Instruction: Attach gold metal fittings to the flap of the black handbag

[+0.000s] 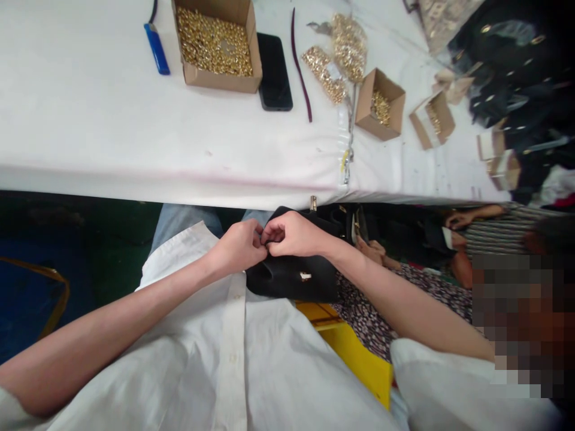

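A black handbag (309, 278) rests on my lap, just below the table edge, with a small gold-coloured fitting on its front and another standing up at its top. Over its left part my two hands meet, fingertips almost touching. My left hand (240, 244) is closed in a pinch at the bag's edge. Curled thumb to forefinger, my right hand (291, 234) pinches at the same spot. Whatever lies between the fingertips is too small or too hidden to make out, though both hands touch the black bag.
On the white table (112, 131) stand a cardboard box (220, 82) of gold-coloured pieces, a black phone (275, 75), a blue lighter (157, 51), plastic bags of gold pieces (349, 48) and smaller boxes (381, 108). Black bags (516, 84) pile up at right. Other people sit close by on my right.
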Tool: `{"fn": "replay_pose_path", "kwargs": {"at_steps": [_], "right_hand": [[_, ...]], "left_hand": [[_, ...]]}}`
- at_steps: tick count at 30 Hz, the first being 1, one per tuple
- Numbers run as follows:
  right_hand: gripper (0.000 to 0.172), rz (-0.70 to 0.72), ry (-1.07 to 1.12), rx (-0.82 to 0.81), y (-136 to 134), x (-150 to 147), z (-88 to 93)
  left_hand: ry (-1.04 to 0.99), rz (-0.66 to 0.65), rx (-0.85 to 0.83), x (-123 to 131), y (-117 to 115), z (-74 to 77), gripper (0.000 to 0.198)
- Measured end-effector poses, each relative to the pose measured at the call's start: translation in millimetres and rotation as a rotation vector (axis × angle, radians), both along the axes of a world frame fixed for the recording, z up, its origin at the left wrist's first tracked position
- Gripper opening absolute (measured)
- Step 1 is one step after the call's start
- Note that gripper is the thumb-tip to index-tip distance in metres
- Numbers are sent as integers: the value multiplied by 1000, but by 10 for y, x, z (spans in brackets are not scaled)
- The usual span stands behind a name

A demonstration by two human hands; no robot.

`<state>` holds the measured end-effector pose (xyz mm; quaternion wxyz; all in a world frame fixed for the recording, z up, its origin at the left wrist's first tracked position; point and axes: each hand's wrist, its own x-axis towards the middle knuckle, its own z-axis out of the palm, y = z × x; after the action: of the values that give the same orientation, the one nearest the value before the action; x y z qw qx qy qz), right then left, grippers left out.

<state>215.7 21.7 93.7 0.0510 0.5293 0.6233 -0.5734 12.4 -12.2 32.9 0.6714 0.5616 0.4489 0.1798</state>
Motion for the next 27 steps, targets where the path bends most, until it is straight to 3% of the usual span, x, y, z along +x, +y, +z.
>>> {"fn": "replay_pose_path", "kwargs": {"at_steps": [6, 15, 20, 23, 27], "right_hand": [[28, -49, 61, -95, 45, 27, -129], [33, -209, 47, -187, -43, 95, -113], [33, -244, 90, -137, -115, 127, -75], [33, -275, 75, -112, -150, 130, -29], [38, -291, 54, -47, -196, 148, -2]], "left_hand": [[10, 44, 0, 1, -39, -61, 20], [-80, 36, -119, -43, -87, -26, 31], [-77, 108, -40, 20, -96, -3, 46], [-90, 106, 60, 30, -72, 9, 43], [-72, 45, 63, -17, 3, 13, 33]]}}
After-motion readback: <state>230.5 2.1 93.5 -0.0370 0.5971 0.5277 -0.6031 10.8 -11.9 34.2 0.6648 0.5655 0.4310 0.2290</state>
